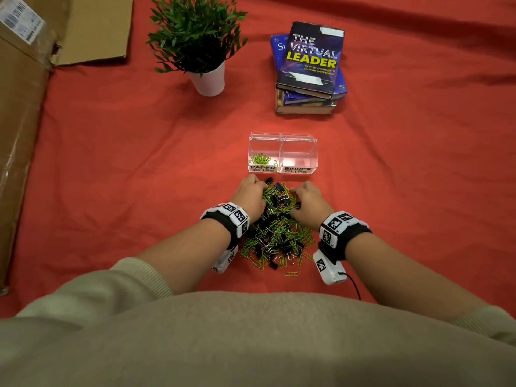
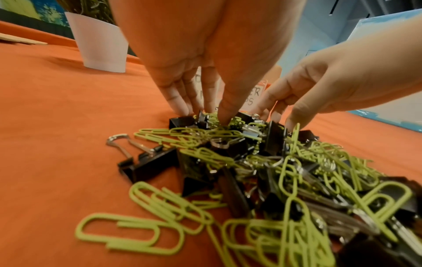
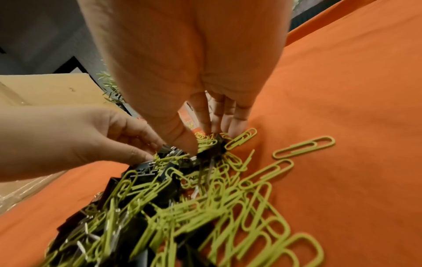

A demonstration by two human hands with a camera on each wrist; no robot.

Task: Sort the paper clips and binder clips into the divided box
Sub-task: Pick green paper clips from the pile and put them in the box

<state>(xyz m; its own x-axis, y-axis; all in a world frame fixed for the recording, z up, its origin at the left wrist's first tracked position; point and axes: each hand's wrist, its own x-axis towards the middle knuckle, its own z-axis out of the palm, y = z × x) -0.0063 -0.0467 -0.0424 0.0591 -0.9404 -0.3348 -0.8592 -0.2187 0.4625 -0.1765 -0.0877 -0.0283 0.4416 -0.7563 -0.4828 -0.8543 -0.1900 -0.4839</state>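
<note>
A mixed pile point(image 1: 276, 233) of green paper clips point(image 2: 128, 233) and black binder clips point(image 2: 148, 166) lies on the red cloth. Just behind it stands the clear divided box point(image 1: 315, 152). Its left compartment, labelled PAPER CLIPS, holds a few green paper clips point(image 1: 260, 158); the right one, labelled BINDER CLIPS, looks empty. My left hand point(image 1: 262, 189) point(image 2: 205, 113) digs into the far left of the pile, thumb and fingers pinching a tangle of green clips. My right hand point(image 1: 295, 197) point(image 3: 205, 139) pinches green clips at the far right of the pile.
A white potted plant point(image 1: 209, 79) and a stack of books point(image 1: 310, 71) stand beyond the box. Flattened cardboard point(image 1: 22, 135) covers the left edge. One loose paper clip point(image 1: 290, 274) lies near me. Bare red cloth spreads to the right.
</note>
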